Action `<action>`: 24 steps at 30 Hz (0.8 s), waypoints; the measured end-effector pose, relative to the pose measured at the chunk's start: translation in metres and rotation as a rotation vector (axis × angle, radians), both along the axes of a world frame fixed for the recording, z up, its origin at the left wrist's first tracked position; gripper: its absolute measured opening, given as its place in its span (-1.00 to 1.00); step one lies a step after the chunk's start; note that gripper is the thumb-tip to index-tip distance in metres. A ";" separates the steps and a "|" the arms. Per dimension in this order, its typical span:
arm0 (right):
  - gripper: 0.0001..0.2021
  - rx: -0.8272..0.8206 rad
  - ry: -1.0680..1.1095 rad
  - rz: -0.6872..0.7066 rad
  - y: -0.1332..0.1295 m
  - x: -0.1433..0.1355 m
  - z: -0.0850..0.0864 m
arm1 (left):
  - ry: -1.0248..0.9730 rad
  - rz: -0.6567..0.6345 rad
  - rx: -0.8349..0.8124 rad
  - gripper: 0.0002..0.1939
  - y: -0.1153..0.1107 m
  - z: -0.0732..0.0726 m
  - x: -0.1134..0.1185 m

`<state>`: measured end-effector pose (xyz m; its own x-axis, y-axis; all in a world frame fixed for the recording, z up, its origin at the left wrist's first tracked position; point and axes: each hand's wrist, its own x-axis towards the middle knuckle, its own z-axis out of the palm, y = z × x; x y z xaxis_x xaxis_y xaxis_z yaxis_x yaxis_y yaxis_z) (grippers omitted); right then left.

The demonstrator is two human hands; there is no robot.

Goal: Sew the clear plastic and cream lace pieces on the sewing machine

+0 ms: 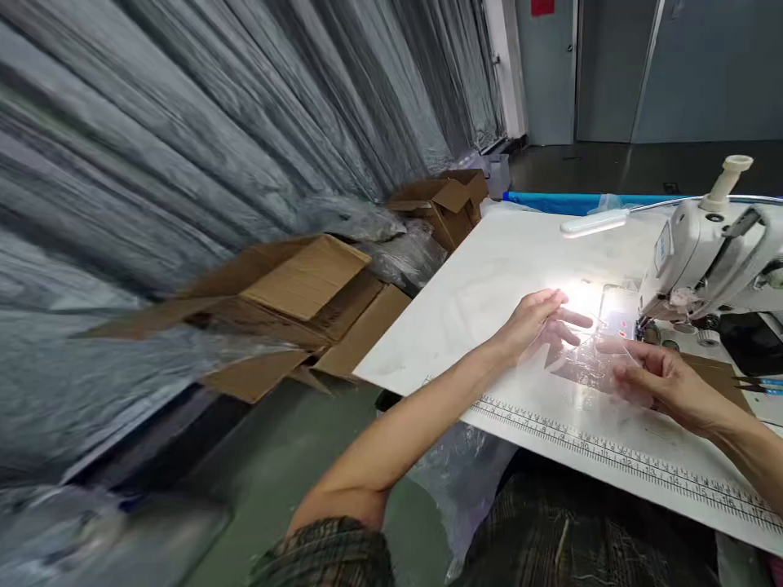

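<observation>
Head view, 1 worktable: white tabletop (456, 297), printed ruler scale (568, 440) along the near edge. Clear plastic film (584, 367), thin, glossy, see-through, with bright glare, visible wrinkles and pale straight edges; located between the 2 hands, over the tabletop, just beside the needle area of the sewing machine (691, 261). Exact outline and number of layers: cannot be told. Left hand (541, 318): thumb and forefinger drawn together on the film's upper side, the other fingers extended and seen through it. Right hand (664, 379): film pinched between thumb and forefinger near the machine. Stage, as judged: handling and spreading of the film by both hands; such thin material calls for a light, even hold and a flat edge, since it could crease or slip. Also present: 1 white lamp (594, 222), lit area below it; 1 cream thread stand (727, 181) atop the machine; 1 metal bobbin (708, 337); 1 brown board (713, 375) under the right forearm's far side; open cardboard box (306, 281) beyond the table's left edge; silver-grey curtain (245, 106) behind.
</observation>
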<state>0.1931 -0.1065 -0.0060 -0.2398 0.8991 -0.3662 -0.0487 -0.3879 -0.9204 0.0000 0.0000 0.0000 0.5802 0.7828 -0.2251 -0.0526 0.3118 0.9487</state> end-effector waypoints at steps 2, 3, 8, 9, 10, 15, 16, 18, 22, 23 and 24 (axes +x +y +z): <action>-0.29 -0.043 -0.051 -0.065 -0.003 0.006 -0.002 | 0.020 0.021 0.008 -0.81 0.003 -0.007 0.004; -0.32 -0.061 -0.080 -0.094 -0.004 0.008 -0.003 | 0.030 0.029 0.009 -0.81 0.004 -0.010 0.006; -0.54 -0.099 -0.236 -0.200 -0.001 0.015 -0.008 | 0.069 0.056 -0.014 -0.82 0.009 -0.022 0.014; -0.59 -0.081 -0.255 -0.202 0.000 0.016 -0.009 | 0.070 0.057 -0.015 -0.81 0.009 -0.024 0.014; -0.62 -0.061 -0.269 -0.200 0.001 0.016 -0.010 | 0.067 0.055 -0.014 -0.79 0.010 -0.024 0.014; -0.62 -0.028 -0.322 -0.180 0.006 0.017 -0.016 | 0.053 0.043 -0.002 -0.69 0.009 -0.025 0.013; -0.59 -0.023 -0.333 -0.178 0.007 0.017 -0.018 | 0.052 0.048 -0.010 -0.67 0.009 -0.025 0.013; -0.52 0.000 -0.350 -0.161 0.008 0.018 -0.023 | 0.059 0.070 -0.022 -0.69 0.010 -0.024 0.013; -0.48 0.075 -0.387 -0.055 0.005 0.024 -0.029 | 0.201 0.099 0.032 -0.75 0.013 -0.022 0.014; -0.51 0.099 -0.407 -0.018 0.003 0.027 -0.028 | 0.252 0.071 0.062 -0.70 0.012 -0.021 0.013; -0.53 0.131 -0.438 0.001 0.000 0.030 -0.026 | 0.297 0.025 0.097 -0.67 0.009 -0.021 0.012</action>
<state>0.2232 -0.1064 -0.0324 -0.0890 0.9443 -0.3168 0.3562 -0.2668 -0.8955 0.0125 0.0092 -0.0207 0.4808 0.8218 -0.3056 0.2244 0.2216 0.9490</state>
